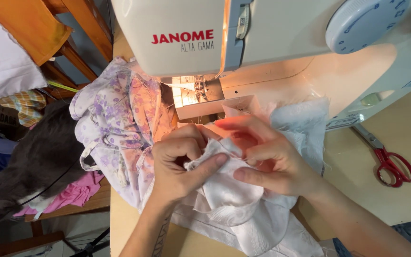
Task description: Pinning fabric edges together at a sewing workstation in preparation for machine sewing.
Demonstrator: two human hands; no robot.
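Pinching white fabric (229, 190), both hands (179, 164) (267, 157) crowd the sewing machine (272, 43).

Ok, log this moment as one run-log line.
left hand: pinching white fabric | right hand: gripping same fabric | sewing machine: behind hands, lamp on | red scissors: on table, right, untouched

pale wooden tabletop (405, 190), carrying a cream sewing machine (286, 43) across its far side; red-handled scissors (388, 159) lying flat to the right, just beside the machine's base; lilac floral fabric (120, 123) heaped at the left edge, spilling over it; white fabric (248, 214) bunched at the near edge, in front of the machine
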